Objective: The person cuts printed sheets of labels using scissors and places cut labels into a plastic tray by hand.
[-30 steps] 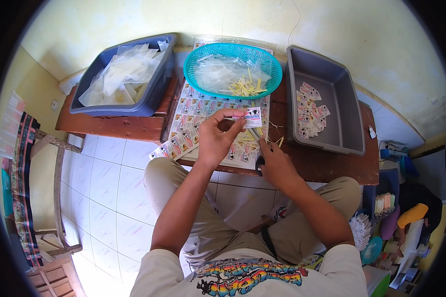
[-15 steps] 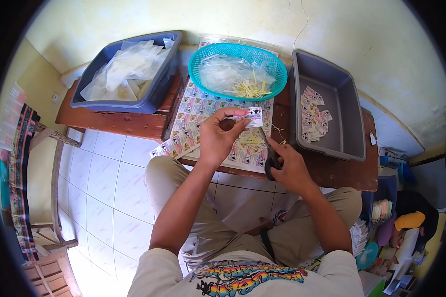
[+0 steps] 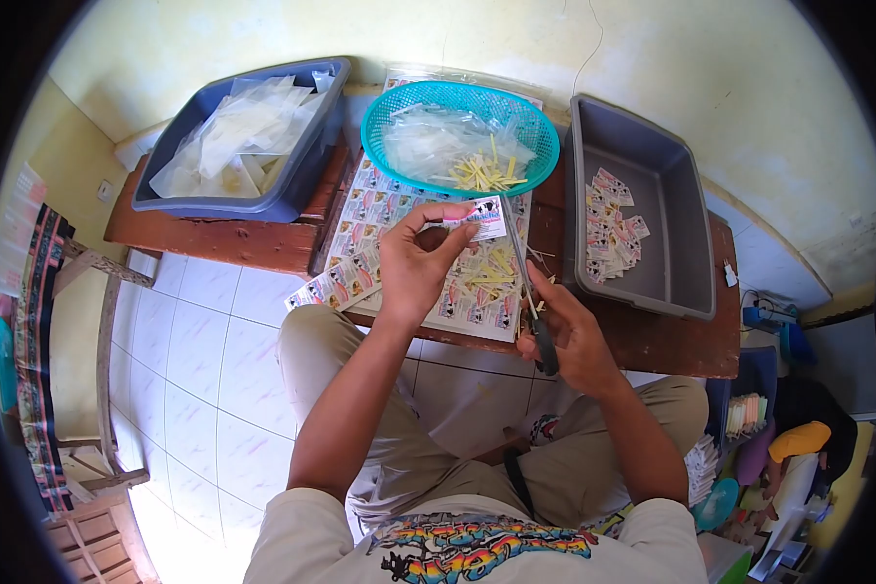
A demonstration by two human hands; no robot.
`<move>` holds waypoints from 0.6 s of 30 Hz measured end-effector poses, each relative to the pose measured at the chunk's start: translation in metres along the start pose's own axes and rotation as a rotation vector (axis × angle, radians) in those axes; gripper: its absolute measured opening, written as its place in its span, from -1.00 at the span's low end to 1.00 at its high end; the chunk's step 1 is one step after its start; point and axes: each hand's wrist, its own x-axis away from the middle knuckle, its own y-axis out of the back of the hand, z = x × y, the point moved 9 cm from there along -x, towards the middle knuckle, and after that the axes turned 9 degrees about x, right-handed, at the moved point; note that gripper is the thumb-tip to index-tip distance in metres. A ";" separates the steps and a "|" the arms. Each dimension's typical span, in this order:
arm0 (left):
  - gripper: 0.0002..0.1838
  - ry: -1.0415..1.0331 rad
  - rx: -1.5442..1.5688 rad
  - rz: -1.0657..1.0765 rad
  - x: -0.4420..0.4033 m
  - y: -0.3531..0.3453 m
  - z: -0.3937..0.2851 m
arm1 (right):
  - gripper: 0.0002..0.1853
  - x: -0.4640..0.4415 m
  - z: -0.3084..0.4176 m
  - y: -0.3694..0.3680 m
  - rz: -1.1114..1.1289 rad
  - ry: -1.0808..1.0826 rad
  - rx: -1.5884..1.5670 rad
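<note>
Between thumb and fingers, my left hand (image 3: 419, 255) pinches a small printed label (image 3: 488, 216) above the bench. My right hand (image 3: 569, 334) grips black-handled scissors (image 3: 543, 343), their blades pointing up along the label's right edge. Below both hands lie printed label sheets (image 3: 365, 216), with thin yellowish paper trimmings (image 3: 492, 273) scattered on them. A cut strip of labels (image 3: 333, 280) rests at the bench's front edge, left of my left wrist.
A teal basket (image 3: 372, 146) holds clear plastic bags and trimmings. To the right, a grey tub (image 3: 667, 209) contains cut labels (image 3: 613, 229). At left, a blue-grey tub (image 3: 307, 161) holds plastic bags on the wooden bench (image 3: 224, 238). Another person (image 3: 803, 438) bends at far right.
The scissors have turned more upright, and their blades now stand along the label's right edge. The label has tilted slightly in my left hand. The whole view has shifted a little.
</note>
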 end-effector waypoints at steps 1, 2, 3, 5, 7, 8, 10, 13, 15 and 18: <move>-0.73 0.004 -0.016 -0.007 0.000 0.000 -0.001 | 0.01 0.001 0.001 -0.003 0.025 -0.017 -0.078; -0.73 0.008 -0.032 -0.013 0.000 0.001 -0.002 | 0.01 0.002 0.003 -0.002 0.026 -0.019 -0.077; -0.73 0.009 -0.031 -0.015 0.000 0.000 -0.002 | 0.01 0.003 0.003 -0.003 0.039 -0.025 -0.086; -0.72 -0.017 0.005 -0.018 0.000 0.000 -0.004 | 0.01 0.003 0.003 -0.003 0.054 -0.033 -0.093; -0.73 0.000 -0.006 -0.021 0.001 0.000 -0.004 | 0.02 0.003 0.003 -0.004 0.062 -0.025 -0.072; -0.73 0.016 -0.019 -0.022 0.001 0.000 -0.004 | 0.02 0.003 0.005 -0.005 0.064 -0.027 -0.071; -0.73 0.014 0.010 -0.019 0.000 0.000 -0.001 | 0.00 0.003 0.005 -0.006 0.060 -0.072 -0.091; -0.74 0.014 0.034 -0.006 0.000 0.000 0.002 | -0.01 0.001 0.003 -0.007 0.060 -0.016 -0.050; -0.74 0.019 0.030 0.004 0.000 0.000 0.003 | -0.02 0.000 0.006 -0.009 0.053 -0.028 -0.062; -0.74 0.038 0.020 0.011 0.001 -0.001 0.003 | -0.03 -0.001 0.006 -0.009 0.045 -0.035 -0.077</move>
